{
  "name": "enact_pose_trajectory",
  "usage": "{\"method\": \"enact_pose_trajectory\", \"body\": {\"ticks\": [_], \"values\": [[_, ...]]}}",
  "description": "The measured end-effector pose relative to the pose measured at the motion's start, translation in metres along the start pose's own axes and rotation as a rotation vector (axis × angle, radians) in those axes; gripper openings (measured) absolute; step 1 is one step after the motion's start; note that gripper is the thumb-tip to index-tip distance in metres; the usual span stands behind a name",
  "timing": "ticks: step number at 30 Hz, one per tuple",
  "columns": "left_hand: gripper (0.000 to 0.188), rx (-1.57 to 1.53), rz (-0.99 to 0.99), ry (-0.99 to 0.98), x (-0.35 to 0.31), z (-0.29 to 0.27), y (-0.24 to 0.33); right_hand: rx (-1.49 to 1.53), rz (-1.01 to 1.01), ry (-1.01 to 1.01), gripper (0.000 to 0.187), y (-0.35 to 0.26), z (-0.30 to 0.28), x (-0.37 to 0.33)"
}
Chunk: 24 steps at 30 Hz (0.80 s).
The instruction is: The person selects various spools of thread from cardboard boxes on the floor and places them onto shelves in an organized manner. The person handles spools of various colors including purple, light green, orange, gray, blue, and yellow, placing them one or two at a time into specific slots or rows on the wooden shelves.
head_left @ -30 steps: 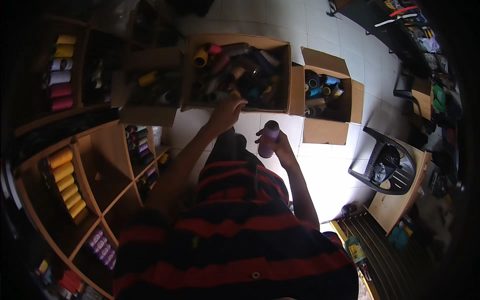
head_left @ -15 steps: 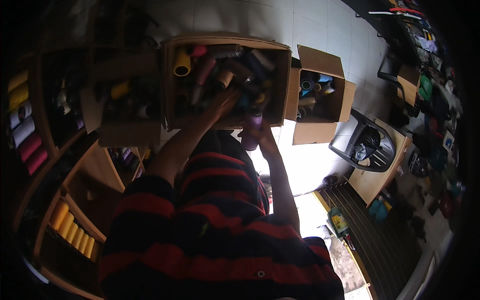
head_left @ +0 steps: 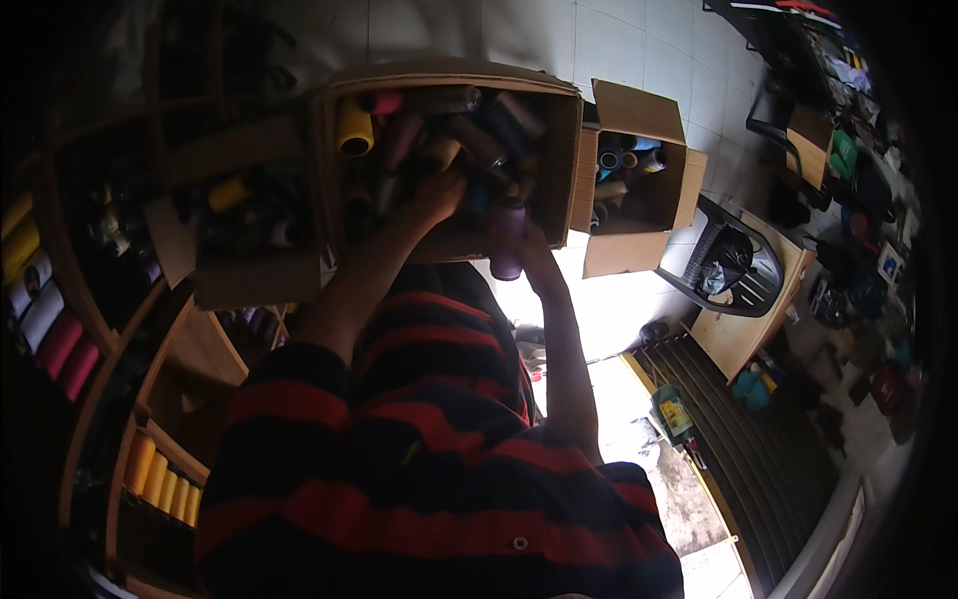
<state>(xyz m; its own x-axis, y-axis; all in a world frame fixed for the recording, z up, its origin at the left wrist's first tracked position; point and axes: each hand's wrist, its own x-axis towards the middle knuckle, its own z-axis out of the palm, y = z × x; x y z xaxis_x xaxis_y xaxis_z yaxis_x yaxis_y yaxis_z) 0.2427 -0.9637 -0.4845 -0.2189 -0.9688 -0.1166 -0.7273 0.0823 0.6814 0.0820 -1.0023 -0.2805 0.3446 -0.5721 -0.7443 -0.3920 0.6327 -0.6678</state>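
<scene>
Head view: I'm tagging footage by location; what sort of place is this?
Probably a thread shop or storeroom: the large cardboard box holds mixed spools, and yellow spools line a wooden shelf.

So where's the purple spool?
In the head view, the purple spool is just right of centre, in the right hand, by the near side of the big box.

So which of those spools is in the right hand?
The purple spool, gripped by the right hand at the near edge of the big box; the yellow spool and pink spool lie inside, untouched.
</scene>
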Motion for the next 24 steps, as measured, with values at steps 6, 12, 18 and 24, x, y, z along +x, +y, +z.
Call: {"method": "enact_pose_trajectory", "body": {"ticks": [6, 12, 18, 24], "values": [[0.019, -0.042, -0.265, -0.369, 0.029, -0.013, 0.013, -0.06, 0.072, 0.044, 0.034, 0.03, -0.001, 0.005], [0.016, -0.173, -0.246, 0.228, 0.027, 0.059, -0.01, -0.138, 0.078, 0.059, 0.04, 0.036, -0.002, -0.001], [0.022, -0.074, -0.251, -0.076, 0.03, 0.012, -0.004, -0.013, 0.093, 0.066, 0.044, 0.019, -0.002, -0.03], [0.021, -0.016, -0.239, -0.353, 0.031, -0.053, 0.001, 0.127, 0.023, 0.038, 0.045, 0.013, -0.009, -0.042]]}}
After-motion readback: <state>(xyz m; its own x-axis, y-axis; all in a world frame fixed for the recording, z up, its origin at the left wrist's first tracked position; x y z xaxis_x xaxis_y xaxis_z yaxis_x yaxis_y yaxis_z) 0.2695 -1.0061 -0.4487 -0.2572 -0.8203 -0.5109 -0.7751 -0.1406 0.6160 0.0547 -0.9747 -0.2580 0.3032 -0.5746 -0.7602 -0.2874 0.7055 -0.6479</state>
